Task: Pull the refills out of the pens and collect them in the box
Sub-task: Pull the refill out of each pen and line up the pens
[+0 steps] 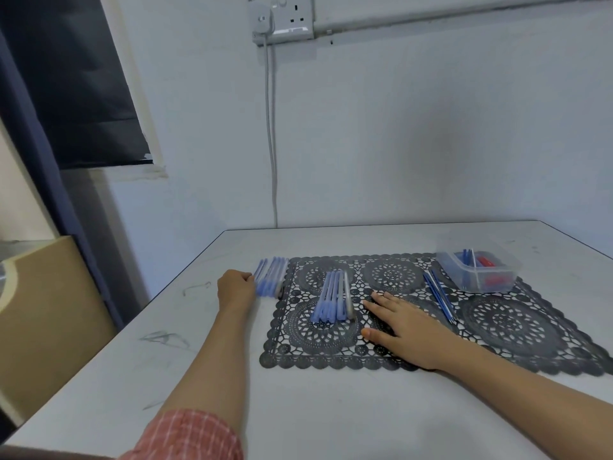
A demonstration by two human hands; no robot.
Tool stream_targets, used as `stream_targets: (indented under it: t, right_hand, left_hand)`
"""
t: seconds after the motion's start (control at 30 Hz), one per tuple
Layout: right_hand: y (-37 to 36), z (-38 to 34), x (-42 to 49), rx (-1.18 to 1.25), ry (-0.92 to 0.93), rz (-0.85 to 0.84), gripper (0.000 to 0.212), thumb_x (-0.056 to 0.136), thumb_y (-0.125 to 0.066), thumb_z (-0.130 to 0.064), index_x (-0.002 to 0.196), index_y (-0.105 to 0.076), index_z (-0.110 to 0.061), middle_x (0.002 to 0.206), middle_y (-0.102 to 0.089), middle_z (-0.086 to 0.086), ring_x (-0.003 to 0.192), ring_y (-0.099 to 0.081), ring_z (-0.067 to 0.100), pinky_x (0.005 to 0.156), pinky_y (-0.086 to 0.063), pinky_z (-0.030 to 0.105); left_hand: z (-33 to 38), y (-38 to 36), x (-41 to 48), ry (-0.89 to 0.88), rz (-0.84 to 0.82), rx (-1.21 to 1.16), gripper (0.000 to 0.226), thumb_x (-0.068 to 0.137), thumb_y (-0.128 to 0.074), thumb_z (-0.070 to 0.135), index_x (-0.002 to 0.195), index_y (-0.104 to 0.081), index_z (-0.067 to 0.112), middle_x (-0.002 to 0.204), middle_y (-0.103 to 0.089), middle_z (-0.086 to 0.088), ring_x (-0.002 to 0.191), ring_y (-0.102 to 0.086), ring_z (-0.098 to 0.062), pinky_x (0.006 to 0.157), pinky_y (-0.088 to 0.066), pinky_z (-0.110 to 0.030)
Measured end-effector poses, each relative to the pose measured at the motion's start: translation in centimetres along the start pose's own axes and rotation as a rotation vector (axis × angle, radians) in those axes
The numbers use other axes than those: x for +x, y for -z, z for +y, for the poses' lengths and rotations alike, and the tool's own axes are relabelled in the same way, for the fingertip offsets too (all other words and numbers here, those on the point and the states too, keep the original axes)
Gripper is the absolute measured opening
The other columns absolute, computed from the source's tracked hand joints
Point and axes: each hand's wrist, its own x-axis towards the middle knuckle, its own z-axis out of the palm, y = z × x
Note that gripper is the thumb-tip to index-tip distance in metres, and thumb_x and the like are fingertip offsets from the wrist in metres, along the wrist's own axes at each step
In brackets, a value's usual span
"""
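A bundle of blue pens (270,277) lies at the left edge of a black lace mat (510,323), partly on the bare grey tabletop (298,410). The left hand (235,287) touches the bundle's near end with fingers curled; blur hides whether its grip holds the pens. A second row of pens (331,298) lies on the mat nearby. The right hand (404,323) rests flat on the mat beside that row, its grip wide and holding nothing. Further right, thin blue refills (439,295) lie loose on the mat. Beside them, at the mat's far right corner, stands a clear plastic box (446,265) with blue refills and red pieces inside.
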Motion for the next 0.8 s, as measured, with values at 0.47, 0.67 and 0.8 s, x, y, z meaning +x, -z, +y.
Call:
stream_targets:
  t: [0.47, 0.67, 0.8]
  right_hand:
    - [3.8, -2.8, 5.4, 0.22, -0.217, 0.159, 0.036, 0.092, -0.05, -0.029, 0.123, -0.057, -0.011, 0.119, -0.061, 0.006, 0.099, -0.058, 0.016, 0.087, -0.045, 0.026]
    - [4.0, -3.2, 9.6, 0.343, -0.39, 0.138, 0.028, 0.086, -0.051, -0.017, 0.1, -0.065, 0.003, 0.1, -0.066, 0.017, 0.081, -0.062, 0.026, 0.07, -0.053, 0.034]
    - [4.0, -3.9, 10.6, 0.322, -0.445, 0.104, 0.031, 0.083, -0.05, -0.013, 0.058, -0.031, -0.015, 0.055, -0.029, 0.0, 0.05, -0.023, 0.013, 0.045, -0.019, 0.024]
  left_hand:
    - [0.0, -0.1, -0.1, 0.037, 0.026, -0.029, 0.026, 0.08, -0.046, 0.002, 0.059, -0.036, 0.013, 0.056, -0.031, -0.006, 0.059, -0.024, -0.018, 0.049, -0.018, -0.026]
    - [0.4, 0.3, -0.5, 0.091, 0.037, -0.089, 0.024, 0.083, -0.046, -0.001, 0.07, -0.062, 0.012, 0.069, -0.056, -0.011, 0.069, -0.048, -0.029, 0.062, -0.032, -0.023]
    - [0.5, 0.3, -0.4, 0.096, 0.029, -0.129, 0.022, 0.083, -0.047, -0.002, 0.073, -0.057, 0.015, 0.077, -0.053, -0.005, 0.074, -0.045, -0.021, 0.069, -0.035, -0.024]
